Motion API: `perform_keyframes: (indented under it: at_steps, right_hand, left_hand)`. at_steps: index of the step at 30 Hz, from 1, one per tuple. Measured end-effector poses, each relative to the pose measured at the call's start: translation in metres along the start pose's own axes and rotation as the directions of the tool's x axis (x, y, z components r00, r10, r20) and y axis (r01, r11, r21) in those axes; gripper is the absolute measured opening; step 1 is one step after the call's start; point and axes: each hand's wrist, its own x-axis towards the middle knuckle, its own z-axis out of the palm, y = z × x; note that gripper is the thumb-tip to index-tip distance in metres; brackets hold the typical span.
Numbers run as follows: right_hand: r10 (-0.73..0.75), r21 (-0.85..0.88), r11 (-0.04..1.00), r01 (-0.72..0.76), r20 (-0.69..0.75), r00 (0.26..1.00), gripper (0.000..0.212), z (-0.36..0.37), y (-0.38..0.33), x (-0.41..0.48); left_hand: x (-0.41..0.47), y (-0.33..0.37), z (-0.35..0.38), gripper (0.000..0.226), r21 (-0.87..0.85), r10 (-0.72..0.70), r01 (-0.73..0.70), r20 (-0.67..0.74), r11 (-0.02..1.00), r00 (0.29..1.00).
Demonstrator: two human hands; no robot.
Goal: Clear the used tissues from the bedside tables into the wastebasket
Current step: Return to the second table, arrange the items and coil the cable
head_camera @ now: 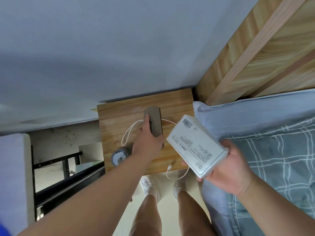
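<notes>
1. The light wooden bedside table (pixel 119 114) has a plank top with pale, streaky grain. It stands in the corner, its back edge to the pale wall (pixel 102 48) and its right side just beside the bed with the blue-grey checked cover (pixel 272 159).
2. The left hand (pixel 148 142) grips the near end of a grey-brown oblong device (pixel 154 120) lying mid-table. The forefinger lies straight along its top and the thumb is at its right side.
3. The right hand (pixel 228 167) holds a white rectangular pack (pixel 196 147) with a printed label and barcode, its fingers curled under the lower end (what the pack contains cannot be told). The pack is raised over the table's right front corner and hides that part of the top.
4. A thin white cord (pixel 127 133) loops out from under the device on both sides, and one plug end lies near the front edge.
5. A round grey disc with a white face (pixel 118 157) sits at the front left corner, partly covered by the left forearm.
6. A slatted wooden headboard (pixel 255 57) rises to the right, and a black metal frame (pixel 59 167) stands to the left.
7. The table's grain runs side to side, parallel to the wall, and its front edge faces the person's white shoes (pixel 146 184). The top looks nearly square, so its long axis cannot be told. The pack's long axis slants from far left to near right.
</notes>
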Motion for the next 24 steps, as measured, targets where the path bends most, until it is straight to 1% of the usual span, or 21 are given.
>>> perform_keyframes:
  at_steps: [3, 6, 9, 11, 13, 14, 16, 18, 21, 23, 24]
  right_hand:
    - [-0.022, 0.023, 1.000, 0.021, 0.056, 0.998, 0.063, -0.002, -0.006, 0.011]
    - [-0.062, 0.016, 0.998, 0.062, 0.031, 0.998, 0.068, -0.002, -0.013, 0.028]
    - [-0.110, -0.054, 0.993, 0.107, -0.071, 0.991, 0.069, 0.003, -0.024, 0.053]
    - [-0.162, -0.119, 0.982, 0.143, -0.170, 0.972, 0.066, 0.007, -0.033, 0.070]
    - [-0.247, -0.226, 0.957, 0.183, -0.302, 0.921, 0.063, 0.009, -0.041, 0.085]
    - [-0.305, -0.295, 0.934, 0.201, -0.367, 0.879, 0.060, 0.010, -0.045, 0.092]
    - [-0.445, -0.471, 0.855, 0.218, -0.449, 0.775, 0.058, 0.011, -0.050, 0.104]
    - [-0.570, -0.644, 0.742, 0.186, -0.460, 0.681, 0.065, 0.010, -0.052, 0.114]
    - [-0.714, -0.861, 0.506, 0.051, -0.384, 0.585, 0.072, -0.001, -0.051, 0.129]
    - [-0.799, -0.938, 0.343, -0.051, -0.320, 0.508, 0.075, -0.010, -0.049, 0.140]
    - [-0.828, -0.956, 0.281, -0.084, -0.286, 0.483, 0.076, -0.014, -0.046, 0.145]
  left_hand:
    - [0.001, 0.004, -0.003, 0.107, 0.010, 0.036, -0.035, -0.026, 0.999, 0.999]
    - [0.002, 0.012, -0.008, 0.103, 0.047, 0.101, -0.098, -0.059, 0.994, 0.993]
    - [0.014, 0.019, -0.009, 0.101, 0.055, 0.134, -0.132, -0.045, 0.990, 0.990]
    - [0.023, 0.024, -0.009, 0.101, 0.011, 0.125, -0.124, -0.036, 0.992, 0.992]
    - [0.032, 0.029, -0.008, 0.102, -0.021, 0.106, -0.106, -0.034, 0.994, 0.994]
    - [0.037, 0.031, -0.007, 0.102, -0.025, 0.098, -0.099, -0.034, 0.995, 0.995]
    - [0.047, 0.033, -0.004, 0.101, -0.007, 0.093, -0.094, -0.037, 0.996, 0.995]
    - [0.056, 0.035, 0.001, 0.100, 0.010, 0.095, -0.095, -0.048, 0.995, 0.994]
    - [0.066, 0.036, 0.010, 0.099, -0.022, 0.091, -0.093, -0.079, 0.995, 0.993]
    - [0.068, 0.034, 0.018, 0.099, -0.030, 0.102, -0.106, -0.103, 0.994, 0.989]
    - [0.069, 0.033, 0.022, 0.099, -0.025, 0.106, -0.110, -0.112, 0.994, 0.988]
